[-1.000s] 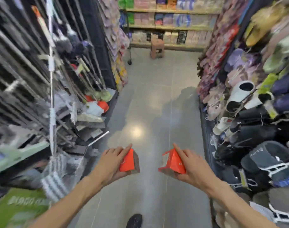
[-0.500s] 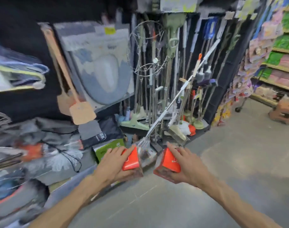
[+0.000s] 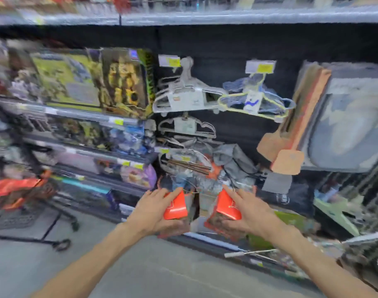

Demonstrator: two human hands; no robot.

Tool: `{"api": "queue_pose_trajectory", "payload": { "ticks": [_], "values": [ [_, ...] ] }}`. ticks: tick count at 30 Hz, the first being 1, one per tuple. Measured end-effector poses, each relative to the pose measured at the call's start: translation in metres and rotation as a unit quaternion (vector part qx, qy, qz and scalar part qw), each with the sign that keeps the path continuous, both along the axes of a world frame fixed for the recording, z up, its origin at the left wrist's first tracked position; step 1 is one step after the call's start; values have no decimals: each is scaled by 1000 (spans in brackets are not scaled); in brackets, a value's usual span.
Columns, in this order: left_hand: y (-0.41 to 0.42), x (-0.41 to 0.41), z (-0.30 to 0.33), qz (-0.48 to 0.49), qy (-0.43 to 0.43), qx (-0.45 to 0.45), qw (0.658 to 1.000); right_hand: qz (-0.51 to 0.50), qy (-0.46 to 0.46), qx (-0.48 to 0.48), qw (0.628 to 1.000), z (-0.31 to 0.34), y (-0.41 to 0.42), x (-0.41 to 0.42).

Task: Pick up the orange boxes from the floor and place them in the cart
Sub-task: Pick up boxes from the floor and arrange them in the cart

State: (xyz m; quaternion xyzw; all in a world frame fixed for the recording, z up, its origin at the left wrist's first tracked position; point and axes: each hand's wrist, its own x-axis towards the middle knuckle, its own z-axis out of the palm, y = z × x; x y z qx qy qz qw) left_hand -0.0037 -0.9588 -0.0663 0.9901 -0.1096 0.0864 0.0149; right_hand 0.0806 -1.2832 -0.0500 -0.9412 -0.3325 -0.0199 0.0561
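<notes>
Each grip is clamping a light, stiff orange box — left hand [image 3: 150, 208], right hand [image 3: 251, 214] — so you are wrapping the sides, not crushing.

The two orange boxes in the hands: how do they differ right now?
The left hand holds the left box, whose plain orange face shows nearly whole. The right hand holds the right box, with fingers spread across its orange face and a darker printed side showing below. The tops tilt away from each other. Both are orange, look similar in size, are held off the floor, and are not yet in the cart.
</notes>
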Motion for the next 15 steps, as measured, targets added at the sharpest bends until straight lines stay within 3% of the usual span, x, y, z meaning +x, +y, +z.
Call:
{"api": "queue_pose_trajectory", "payload": {
  "ticks": [8,15],
  "values": [
    [227,-138,0,220,-8,-16,975,215,39,19,976,6,295,-28],
    [377,-248,-11,399,7,-56,915,373,67,8,925,-11,529,-68]
  ]
}}
